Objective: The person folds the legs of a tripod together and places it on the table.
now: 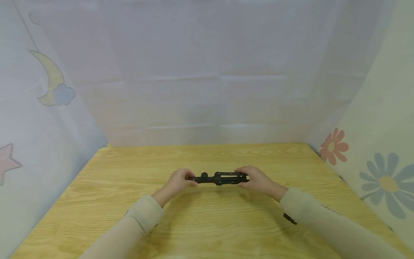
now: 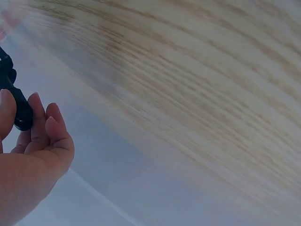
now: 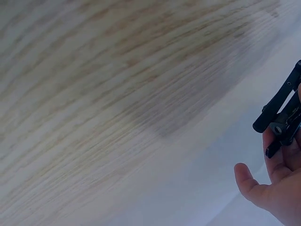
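A small black tripod [image 1: 217, 178] is held sideways above the wooden table, its legs folded along its length and pointing right. My left hand [image 1: 179, 179] pinches its head end between thumb and fingers; in the left wrist view that dark end [image 2: 22, 112] lies against the fingers. Around the leg ends, my right hand [image 1: 257, 180] grips the tripod from the right. In the right wrist view the leg tips [image 3: 265, 123] stick out past the fingers, slightly apart, and one fingertip stands away from them. A round knob [image 1: 204, 175] shows near the head end.
The light wooden table [image 1: 220, 223] spreads beneath both hands. A pale sheet [image 1: 207, 90] hangs behind it. On the left is a wall with a moon [image 1: 53, 77] and star pattern, on the right one with flowers [image 1: 388, 183].
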The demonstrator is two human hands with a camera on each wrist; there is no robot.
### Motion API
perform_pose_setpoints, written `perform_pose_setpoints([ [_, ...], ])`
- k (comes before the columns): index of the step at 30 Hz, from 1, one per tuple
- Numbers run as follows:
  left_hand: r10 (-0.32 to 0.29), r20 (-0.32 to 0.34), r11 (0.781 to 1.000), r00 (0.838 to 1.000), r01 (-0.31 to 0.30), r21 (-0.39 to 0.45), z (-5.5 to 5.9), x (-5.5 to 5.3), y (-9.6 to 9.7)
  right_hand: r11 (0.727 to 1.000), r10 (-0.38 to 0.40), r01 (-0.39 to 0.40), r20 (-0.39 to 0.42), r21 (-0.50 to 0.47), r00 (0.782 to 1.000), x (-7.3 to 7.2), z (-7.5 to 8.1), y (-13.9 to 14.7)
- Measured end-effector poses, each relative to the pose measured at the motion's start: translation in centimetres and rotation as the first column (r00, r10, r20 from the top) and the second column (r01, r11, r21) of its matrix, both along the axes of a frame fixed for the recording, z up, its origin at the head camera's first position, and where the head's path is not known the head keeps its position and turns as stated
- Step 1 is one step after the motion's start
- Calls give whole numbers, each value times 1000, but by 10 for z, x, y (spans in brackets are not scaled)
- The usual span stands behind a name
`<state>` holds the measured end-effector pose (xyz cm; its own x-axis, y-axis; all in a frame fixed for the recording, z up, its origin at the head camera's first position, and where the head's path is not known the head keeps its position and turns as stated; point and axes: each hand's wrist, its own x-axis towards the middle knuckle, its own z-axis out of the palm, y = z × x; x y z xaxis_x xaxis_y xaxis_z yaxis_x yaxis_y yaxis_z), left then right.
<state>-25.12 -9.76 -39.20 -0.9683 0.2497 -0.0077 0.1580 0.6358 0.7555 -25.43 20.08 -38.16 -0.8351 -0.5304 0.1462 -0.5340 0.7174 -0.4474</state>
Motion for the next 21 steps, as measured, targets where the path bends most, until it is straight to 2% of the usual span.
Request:
perform_pose_setpoints([
  [4, -12, 6, 1000, 1000, 13, -24, -4, 0, 0, 1000, -14, 13, 12, 28, 1000, -3, -6, 0],
  [10, -37, 17, 998, 999, 38, -54, -10, 4, -2, 998, -44, 42, 61, 44, 997, 1, -13, -4],
  [18, -57, 29, 996, 998, 59, -72, -13, -2, -1, 995, -96, 92, 173, 32, 980, 0, -17, -4],
  [21, -56, 31, 996, 998, 58, -69, -13, -4, 0, 994, -106, 104, 190, 24, 976, -3, -19, -4],
])
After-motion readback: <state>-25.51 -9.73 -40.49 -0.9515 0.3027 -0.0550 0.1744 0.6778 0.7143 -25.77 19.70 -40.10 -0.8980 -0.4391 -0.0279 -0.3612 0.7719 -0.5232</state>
